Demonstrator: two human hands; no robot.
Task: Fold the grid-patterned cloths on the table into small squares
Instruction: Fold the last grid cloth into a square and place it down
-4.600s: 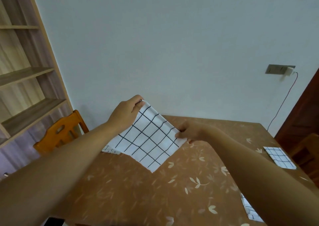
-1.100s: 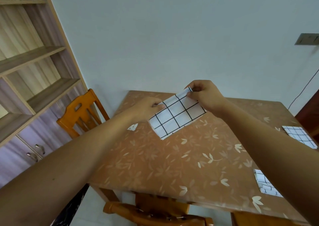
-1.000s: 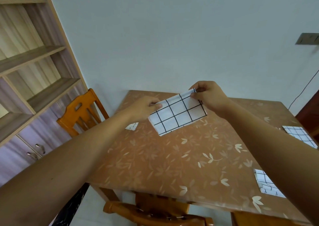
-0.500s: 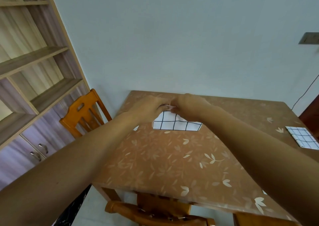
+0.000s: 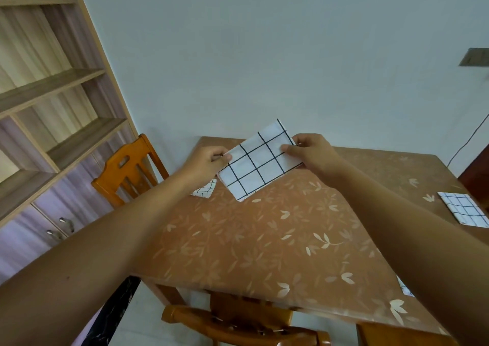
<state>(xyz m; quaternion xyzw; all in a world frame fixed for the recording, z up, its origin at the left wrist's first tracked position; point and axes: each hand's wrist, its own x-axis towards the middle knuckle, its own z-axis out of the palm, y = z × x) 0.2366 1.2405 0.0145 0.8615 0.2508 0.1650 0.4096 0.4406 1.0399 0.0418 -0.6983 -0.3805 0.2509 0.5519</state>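
The white cloth with a black grid [image 5: 258, 161] is held in the air above the far part of the table, tilted, with its lower corner close to the surface. It is now a long rectangle, so I judge it is partly folded and needs at least one more fold to become a small square. The left grip [image 5: 205, 164] pinches its left short edge between thumb and fingers, and the right grip [image 5: 312, 152] pinches the upper right part in the same way.

A flat grid-patterned square [image 5: 461, 208] lies at the right edge of the table and looks finished. Another grid piece [image 5: 403, 287] shows only a corner beside the right forearm, and a small grid piece [image 5: 203, 188] lies just behind the left wrist. Whether these two are folded I cannot tell.

The table [image 5: 264, 240] carries a glossy brown cover printed with pale leaves. An orange wooden chair [image 5: 129, 168] stands at its left side, and another similar chair [image 5: 238, 322] at the near side. On the left there is a wooden shelf unit [image 5: 53, 81] with cabinet doors below; behind is a plain pale wall with a grey socket plate [image 5: 475, 57] and a thin dark cable [image 5: 465, 142].
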